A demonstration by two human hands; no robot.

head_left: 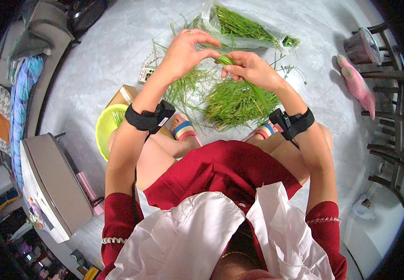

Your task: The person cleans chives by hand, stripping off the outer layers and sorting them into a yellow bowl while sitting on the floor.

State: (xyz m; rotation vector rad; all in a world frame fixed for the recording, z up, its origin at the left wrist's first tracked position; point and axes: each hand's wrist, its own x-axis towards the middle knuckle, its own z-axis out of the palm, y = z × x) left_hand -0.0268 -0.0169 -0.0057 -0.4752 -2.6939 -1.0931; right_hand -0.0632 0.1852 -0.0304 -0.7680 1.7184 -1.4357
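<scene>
My right hand [253,69] is closed round a small bunch of chives [226,59], long thin green stalks. The leafy ends trail from the palm down over a loose green pile [239,102] on the floor between my feet. My left hand [188,50] is raised beside the tip of the bunch, its thumb close to the stalk ends. Its fingers are apart, with a gap between thumb and fingertips. Beyond both hands, a clear plastic bag [206,29] lies spread out with a thick bundle of chives [246,25] on it.
Loose green scraps [185,88] litter the floor below my left hand. A yellow-green basin [105,133] with some greens stands by my left leg, next to a cardboard box [123,95]. Dark chairs [388,114], a bin [362,46] and a pink plush toy [356,86] are at right.
</scene>
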